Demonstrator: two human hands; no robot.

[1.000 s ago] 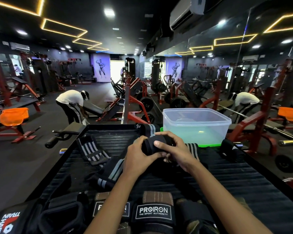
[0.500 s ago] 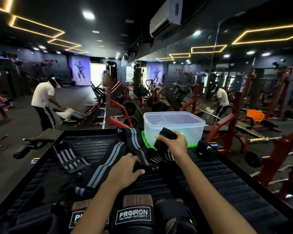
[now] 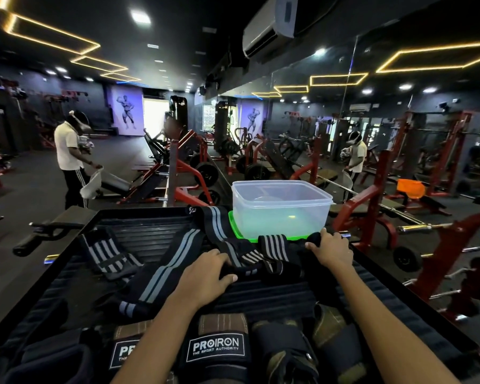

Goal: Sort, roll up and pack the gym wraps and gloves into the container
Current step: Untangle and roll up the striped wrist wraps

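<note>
A long black wrap is showing two pale grey-blue stripes along its length. A smaller black wrap is carrying white stripes. The container is looking clear and frosted, sitting on a bright green lid. The nearest gloves are showing black with brown cuffs and white PROIRON lettering. The bench is showing black ribbing.

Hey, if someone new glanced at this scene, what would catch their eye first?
Probably the clear plastic container standing empty on a bright green lid at the far edge of the black mat. Next, the long striped wrap sprawled under the left hand, while the right hand holds a black roll beside the container.
</note>
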